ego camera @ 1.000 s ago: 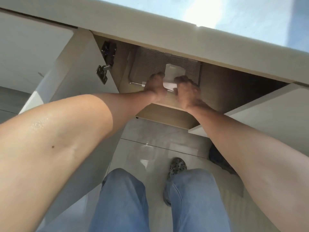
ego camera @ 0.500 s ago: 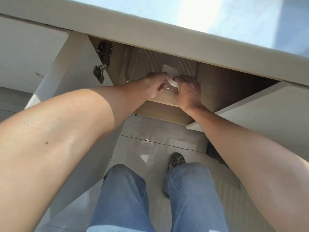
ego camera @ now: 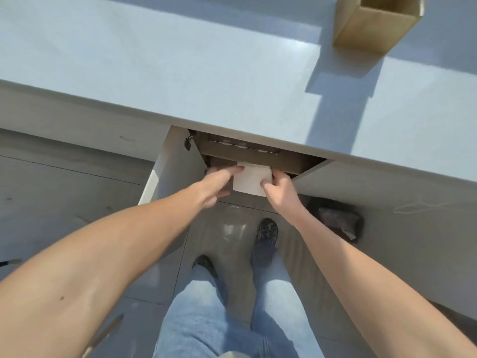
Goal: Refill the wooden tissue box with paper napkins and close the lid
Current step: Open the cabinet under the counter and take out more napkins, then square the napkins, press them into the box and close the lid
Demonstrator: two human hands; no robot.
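Observation:
A stack of white paper napkins (ego camera: 249, 180) is just out of the open cabinet under the counter. My right hand (ego camera: 277, 186) grips its right edge. My left hand (ego camera: 219, 183) is at the stack's left side with fingers stretched out, fingertips touching the top left corner. The wooden tissue box (ego camera: 371, 24) stands open on the counter at the far right, its inside not visible.
The pale counter top (ego camera: 206, 73) overhangs the cabinet. Both white cabinet doors stand open, the left door (ego camera: 170, 192) beside my left arm and the right door (ego camera: 366, 192) under my right arm. A dark bag (ego camera: 338, 218) lies on the tiled floor near my feet.
The view has risen from under the counter to above it. The napkins came out of the cabinet pack into my hands, now held at the cabinet's front edge. The wooden box came into sight.

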